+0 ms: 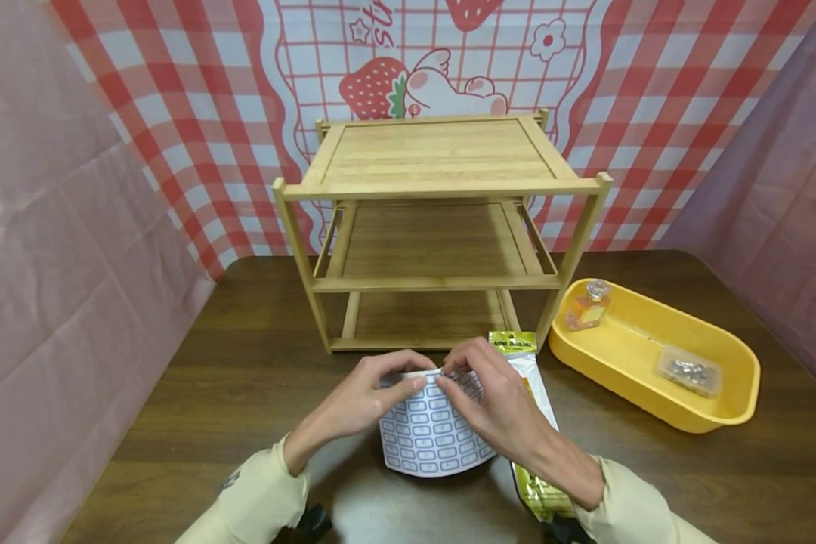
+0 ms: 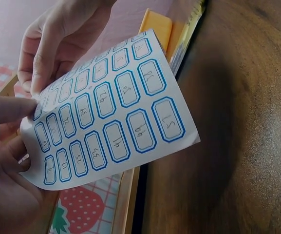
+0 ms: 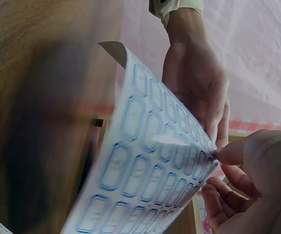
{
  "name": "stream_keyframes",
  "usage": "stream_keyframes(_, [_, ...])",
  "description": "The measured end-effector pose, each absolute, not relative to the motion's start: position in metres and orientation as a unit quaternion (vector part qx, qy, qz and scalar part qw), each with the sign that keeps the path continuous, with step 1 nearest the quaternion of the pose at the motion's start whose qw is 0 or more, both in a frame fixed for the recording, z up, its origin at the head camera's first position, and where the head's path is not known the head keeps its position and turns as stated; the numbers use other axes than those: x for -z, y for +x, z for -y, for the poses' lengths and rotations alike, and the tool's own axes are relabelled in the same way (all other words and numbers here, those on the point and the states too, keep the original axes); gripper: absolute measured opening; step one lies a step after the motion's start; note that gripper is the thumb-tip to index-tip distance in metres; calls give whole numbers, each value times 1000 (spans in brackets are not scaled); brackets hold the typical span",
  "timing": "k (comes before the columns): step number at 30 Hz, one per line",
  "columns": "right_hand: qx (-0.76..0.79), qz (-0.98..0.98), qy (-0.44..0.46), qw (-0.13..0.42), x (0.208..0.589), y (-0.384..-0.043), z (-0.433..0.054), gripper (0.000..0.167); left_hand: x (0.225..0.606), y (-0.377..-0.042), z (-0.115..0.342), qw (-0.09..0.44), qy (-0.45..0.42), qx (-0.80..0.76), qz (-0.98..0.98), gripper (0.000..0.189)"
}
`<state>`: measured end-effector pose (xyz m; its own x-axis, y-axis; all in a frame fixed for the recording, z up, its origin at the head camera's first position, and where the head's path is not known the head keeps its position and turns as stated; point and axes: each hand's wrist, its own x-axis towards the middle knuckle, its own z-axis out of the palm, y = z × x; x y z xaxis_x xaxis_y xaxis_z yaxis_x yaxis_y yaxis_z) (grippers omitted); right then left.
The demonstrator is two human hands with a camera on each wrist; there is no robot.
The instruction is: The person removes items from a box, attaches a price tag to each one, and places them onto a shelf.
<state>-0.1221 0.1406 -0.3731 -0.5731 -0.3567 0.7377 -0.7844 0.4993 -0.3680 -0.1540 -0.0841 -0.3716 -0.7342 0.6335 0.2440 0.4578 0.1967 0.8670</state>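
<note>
pinching the label sheet [image 1: 425,440] at its 12 o'clock edge, left hand [image 1: 367,391] and right hand [image 1: 502,404] have the best hold: it looks light, bendy.

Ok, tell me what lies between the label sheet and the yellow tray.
The head view shows a green-and-white packet there, partly hidden by the right hand, then tabletop.

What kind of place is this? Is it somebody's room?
Maybe a little tabletop corner set up indoors; I can't tell whose room. A strawberry-patterned cloth hangs behind, a pale sheet hangs at the left, and a wooden rack stands on the brown table.
</note>
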Motion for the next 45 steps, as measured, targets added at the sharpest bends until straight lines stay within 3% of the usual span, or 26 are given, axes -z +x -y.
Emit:
stream_keyframes(16, [-351, 826, 335, 287, 374, -120, -141, 22, 371, -151, 83, 37, 368, -528, -764, 20])
stream_keyframes(34, [-375, 835, 321, 243, 375, -120, -139, 21, 373, -151, 85, 40, 370, -520, -768, 21])
stream_keyframes(45, [-318, 835, 337, 298, 374, -120, -139, 28, 373, -151, 87, 49, 331, -513, -791, 15])
